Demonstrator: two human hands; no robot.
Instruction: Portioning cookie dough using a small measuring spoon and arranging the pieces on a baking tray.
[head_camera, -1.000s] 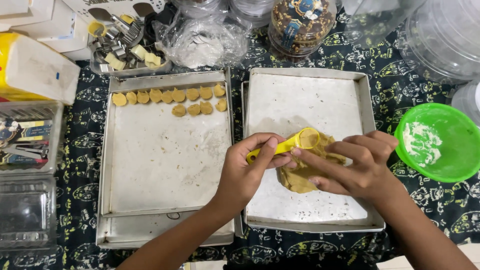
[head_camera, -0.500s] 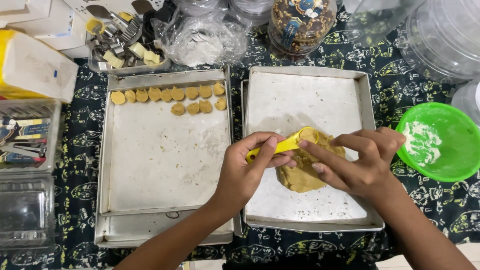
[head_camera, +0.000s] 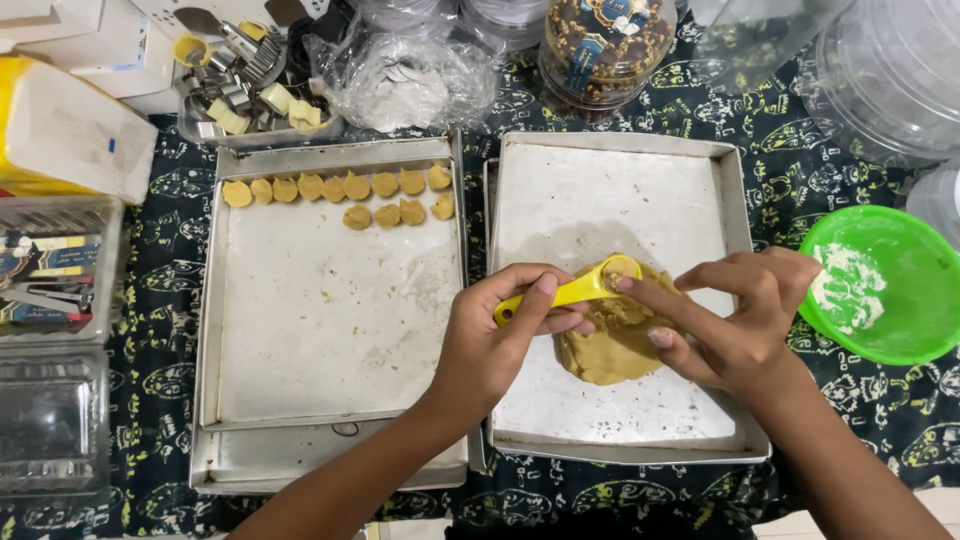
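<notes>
Nearest us, our left hand (head_camera: 495, 345) grips the flat handle of a yellow plastic measuring spoon (head_camera: 575, 288), thumb on top and fingers curled beneath, its round bowl resting on the top edge of a lump of tan cookie dough (head_camera: 610, 345). Our right hand (head_camera: 735, 320) is not clenched on anything — its index finger presses into the spoon's bowl while the other fingers lie on the dough's soft, grainy surface. The dough sits near the middle of the right baking tray (head_camera: 650, 180), a square of dull, floured metal, a little toward its near edge.

Beside it, edges almost touching, the left baking tray (head_camera: 320, 320) carries small round dough pieces (head_camera: 340, 190) in a row along its far edge, with a few more just below. At the cloth's right edge sits a glossy green plastic bowl (head_camera: 900, 330) dusted with white flour. Farther off — a tin of metal cookie cutters (head_camera: 240, 85), a crumpled clear plastic bag (head_camera: 400, 80) and a clear jar of dark, studded cookies (head_camera: 605, 45).
</notes>
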